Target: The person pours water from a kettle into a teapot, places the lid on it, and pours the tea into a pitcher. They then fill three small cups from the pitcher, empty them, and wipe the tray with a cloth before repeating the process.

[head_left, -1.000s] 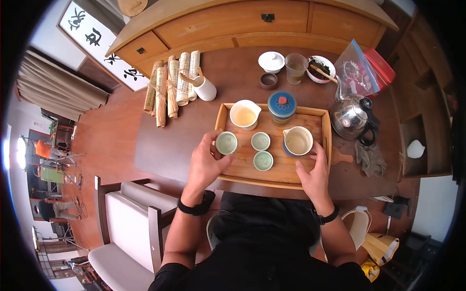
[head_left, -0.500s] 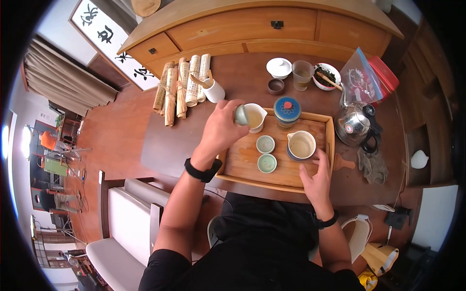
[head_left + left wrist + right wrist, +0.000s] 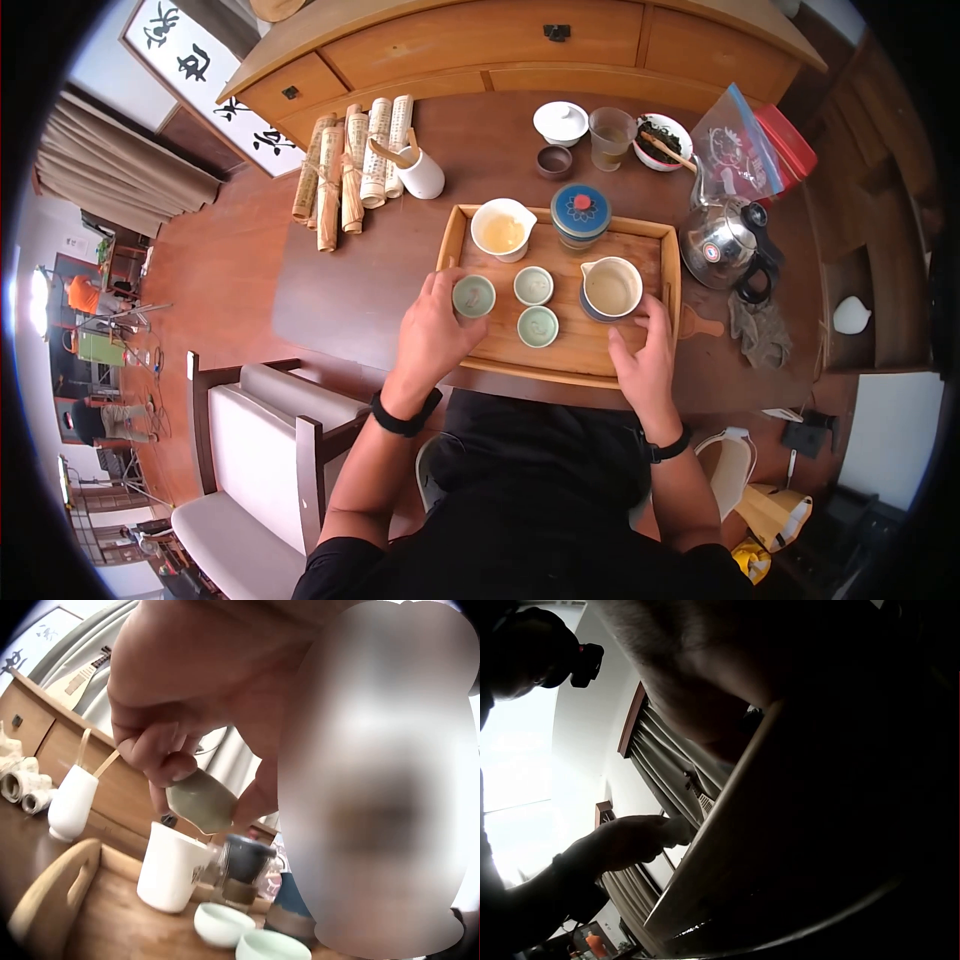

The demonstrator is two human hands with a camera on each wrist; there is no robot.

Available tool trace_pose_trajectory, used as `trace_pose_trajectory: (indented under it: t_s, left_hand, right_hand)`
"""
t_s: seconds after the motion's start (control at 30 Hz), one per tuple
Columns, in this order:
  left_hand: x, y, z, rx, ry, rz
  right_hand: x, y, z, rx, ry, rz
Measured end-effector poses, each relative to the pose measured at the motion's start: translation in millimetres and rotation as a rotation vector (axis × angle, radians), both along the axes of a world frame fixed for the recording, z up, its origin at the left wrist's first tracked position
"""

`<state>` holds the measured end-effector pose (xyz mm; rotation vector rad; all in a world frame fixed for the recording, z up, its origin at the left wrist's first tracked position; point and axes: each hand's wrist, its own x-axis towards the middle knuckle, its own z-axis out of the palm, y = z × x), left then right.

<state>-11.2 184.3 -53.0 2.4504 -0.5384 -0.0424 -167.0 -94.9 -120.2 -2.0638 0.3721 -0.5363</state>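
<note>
Between its thumb and fingers my left hand [image 3: 432, 325] holds a small celadon teacup [image 3: 473, 297], over the left side of the wooden tray [image 3: 580, 368]. In the left wrist view that teacup [image 3: 201, 801] is tilted, above the tray. Behind it stands a white spouted pitcher [image 3: 502, 231] with pale tea inside. Two more celadon teacups, one farther [image 3: 534, 286] and one nearer [image 3: 538, 327], sit mid-tray. My right hand [image 3: 648, 368] lies with fingers and thumb spread beside a second spouted pitcher [image 3: 612, 288], cream inside. The right wrist view is mostly dark.
A blue-lidded jar [image 3: 580, 214] stands at the tray's back. Beyond are a white lidded bowl [image 3: 560, 123], a glass [image 3: 611, 140] and a bowl of tea leaves [image 3: 662, 142]. A steel kettle [image 3: 715, 243] is right, bamboo scrolls [image 3: 352, 170] and a utensil holder [image 3: 421, 176] left.
My left hand raised the teacup tilted beside the white pitcher half a second ago, then brought it back down and nearer, over the tray's left side. The right hand has stayed by its pitcher.
</note>
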Motion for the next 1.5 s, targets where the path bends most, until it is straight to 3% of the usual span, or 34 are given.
trace_pose_trajectory:
  t_s: [0.13, 0.27, 0.47, 0.7, 0.8, 0.93, 0.97, 1.13, 1.2, 1.37, 1.5]
  left_hand:
    - [-11, -9, -17, 0.073, -0.046, 0.028]
    - [-31, -21, -9, 0.012, -0.166, 0.018]
    - [-60, -50, -14, 0.192, -0.131, -0.078]
    - [-60, -48, -13, 0.089, -0.026, -0.076]
    - [-46, -33, -3, -0.067, -0.089, -0.108]
    - [-16, -24, 36, -0.125, 0.082, 0.059]
    - [-5, -22, 35, -0.163, 0.022, 0.055]
    - [36, -31, 63, -0.004, 0.166, 0.127]
    - [47, -33, 51, -0.097, 0.063, 0.067]
    - [63, -48, 37, -0.050, -0.096, -0.045]
    - [54, -59, 49, 0.040, -0.210, -0.065]
  right_hand:
    - [0, 0, 1, -0.030, -0.019, 0.003]
    - [-1, 2, -1, -0.036, -0.010, -0.014]
    - [1, 1, 1, -0.023, 0.018, -0.010]
    - [1, 1, -1, -0.015, 0.014, -0.016]
    - [1, 1, 0, -0.005, 0.013, -0.015]
    - [0, 2, 1, 0.006, 0.005, -0.019]
    - [0, 2, 1, 0.007, 0.002, -0.021]
    - [0, -1, -4, -0.023, -0.018, -0.003]
    - [0, -1, -4, -0.021, -0.020, -0.007]
    - [1, -1, -4, -0.013, -0.013, -0.006]
    - [-1, 1, -3, -0.009, -0.002, -0.015]
